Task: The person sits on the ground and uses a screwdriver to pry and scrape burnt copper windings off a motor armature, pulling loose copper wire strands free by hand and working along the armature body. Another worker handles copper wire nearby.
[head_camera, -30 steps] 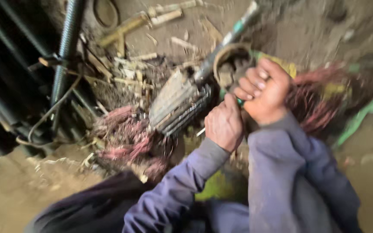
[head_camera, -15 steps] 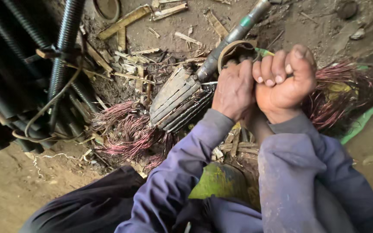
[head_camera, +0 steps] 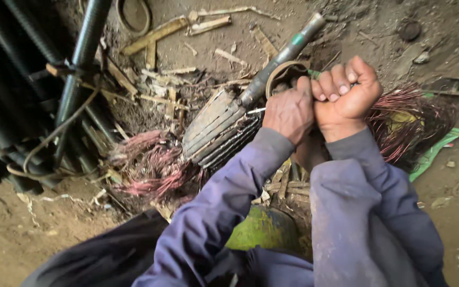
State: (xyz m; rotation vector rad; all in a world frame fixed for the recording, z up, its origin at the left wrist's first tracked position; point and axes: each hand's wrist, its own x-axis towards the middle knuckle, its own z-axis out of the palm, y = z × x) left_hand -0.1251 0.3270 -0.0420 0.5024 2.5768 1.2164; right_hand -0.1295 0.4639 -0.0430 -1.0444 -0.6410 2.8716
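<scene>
Copper-pink wire (head_camera: 152, 167) spills out at 8 o'clock of the grimy motor rotor (head_camera: 221, 127), which lies on the dirt mid-frame. Left hand (head_camera: 289, 110) presses down at its shaft end to steady it (grip hidden), right hand (head_camera: 346, 95) clenched tight beside, fist up, likely pulling.

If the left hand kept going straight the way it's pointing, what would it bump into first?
Probably the metal ring and the shaft of the motor rotor; the left hand lies right against them, though depth is unclear.
</scene>
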